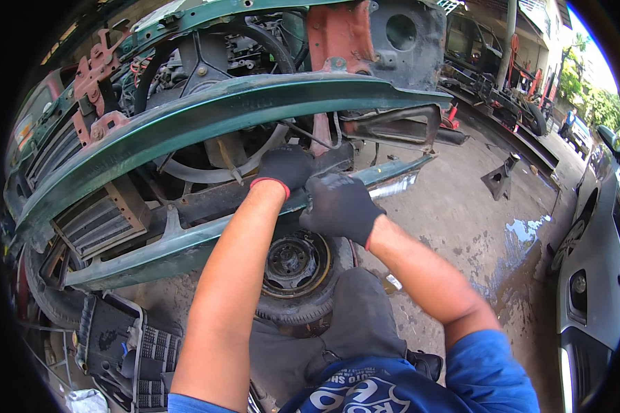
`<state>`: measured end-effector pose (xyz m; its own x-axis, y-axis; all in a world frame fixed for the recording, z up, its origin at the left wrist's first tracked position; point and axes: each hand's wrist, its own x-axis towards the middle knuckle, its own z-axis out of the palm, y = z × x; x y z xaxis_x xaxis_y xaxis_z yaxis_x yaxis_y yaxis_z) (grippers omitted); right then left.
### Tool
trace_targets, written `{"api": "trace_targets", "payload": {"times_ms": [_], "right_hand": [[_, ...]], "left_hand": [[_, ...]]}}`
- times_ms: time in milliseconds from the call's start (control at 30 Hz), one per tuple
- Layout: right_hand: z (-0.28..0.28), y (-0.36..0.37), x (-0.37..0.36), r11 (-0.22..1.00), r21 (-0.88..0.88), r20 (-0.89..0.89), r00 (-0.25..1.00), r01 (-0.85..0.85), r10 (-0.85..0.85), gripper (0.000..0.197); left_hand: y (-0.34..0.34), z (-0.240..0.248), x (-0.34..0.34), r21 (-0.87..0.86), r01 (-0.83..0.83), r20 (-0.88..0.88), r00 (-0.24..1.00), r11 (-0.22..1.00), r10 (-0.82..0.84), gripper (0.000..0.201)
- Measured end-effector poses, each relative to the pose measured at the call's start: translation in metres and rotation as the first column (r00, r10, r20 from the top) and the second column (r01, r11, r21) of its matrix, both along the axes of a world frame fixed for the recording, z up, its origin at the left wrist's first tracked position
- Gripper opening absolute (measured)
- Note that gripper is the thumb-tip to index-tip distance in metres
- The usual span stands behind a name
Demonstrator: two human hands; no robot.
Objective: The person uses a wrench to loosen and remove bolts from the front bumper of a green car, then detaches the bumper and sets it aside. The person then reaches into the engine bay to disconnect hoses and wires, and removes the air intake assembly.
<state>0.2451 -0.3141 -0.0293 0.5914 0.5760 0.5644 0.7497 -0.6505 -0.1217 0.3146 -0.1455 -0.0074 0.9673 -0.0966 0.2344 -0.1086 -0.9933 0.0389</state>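
My left hand (pixel 286 167), in a black glove with a red cuff, reaches in at the dark lower crossmember (pixel 217 202) of a stripped car front. Its fingers are mostly hidden, so their grip does not show. Just right of it and nearer to me, my right hand (pixel 343 210), gloved in black too, is closed in a fist by the lower green bar (pixel 386 172). Whatever that fist holds is hidden. Above both hands arches the green bumper beam (pixel 227 110). Behind it sits a round fan shroud (pixel 186 172).
A wheel with tyre (pixel 289 265) lies under the lower bar, close to my legs. Black plastic trim pieces (pixel 120 351) lie at lower left. A jack stand (pixel 501 177) stands on the concrete at right, near a puddle (pixel 523 230). A silver car (pixel 596 275) is parked far right.
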Motion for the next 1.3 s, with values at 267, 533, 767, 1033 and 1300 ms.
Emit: {"api": "trace_targets", "payload": {"times_ms": [267, 533, 767, 1033, 1300], "right_hand": [[-0.018, 0.010, -0.009, 0.821, 0.568, -0.256, 0.934, -0.062, 0.248, 0.039], [-0.023, 0.011, -0.011, 0.720, 0.690, -0.551, 0.698, 0.073, 0.457, 0.036], [0.004, -0.005, -0.001, 0.999, 0.052, -0.178, 0.984, 0.014, -0.005, 0.060], [-0.028, 0.003, 0.000, 0.674, 0.737, -0.557, 0.602, 0.041, 0.572, 0.038], [-0.056, 0.015, -0.035, 0.042, 0.889, -0.167, 0.238, 0.456, 0.957, 0.022]], "left_hand": [[0.003, -0.012, 0.002, 0.015, 0.043, 0.124, 0.991, 0.999, -0.044, 0.047], [0.019, -0.016, 0.002, 0.204, 0.142, 0.061, 0.986, 0.969, -0.157, 0.027], [0.008, 0.013, -0.021, 0.246, 0.240, 0.021, 0.967, 0.939, -0.253, 0.033], [0.009, 0.001, -0.105, 0.089, 0.463, 0.415, 0.787, 0.882, -0.456, 0.042], [0.014, -0.018, -0.087, 0.125, 0.399, 0.445, 0.795, 0.908, -0.411, 0.042]]}}
